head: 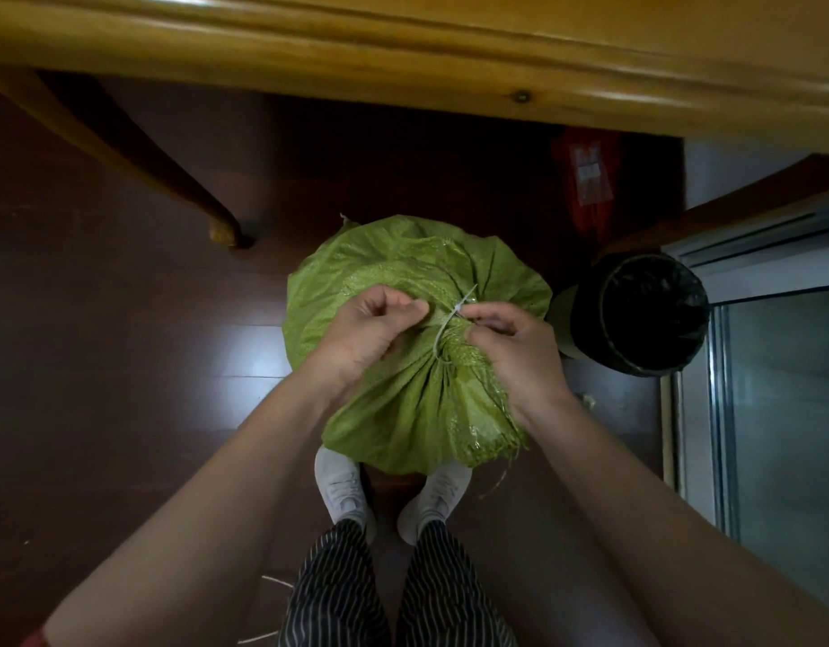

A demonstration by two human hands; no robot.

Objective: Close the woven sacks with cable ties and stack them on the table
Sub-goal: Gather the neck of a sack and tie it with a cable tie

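A full green woven sack [384,273] stands on the dark floor in front of my feet, its mouth gathered into a bunch that points toward me. A white cable tie [443,330] loops round the gathered neck, its free tail sticking up past the head. My left hand [370,329] sits on the left of the neck with curled fingers pinching the tie. My right hand [515,347] pinches the tie's head end on the right side. The wooden table [403,53] runs along the top of the view.
A black-lined bin [646,315] stands right beside the sack on the right. A table leg [170,179] comes down at the left. A red bag [585,179] lies under the table. A glass door and metal frame [730,389] stand at the right.
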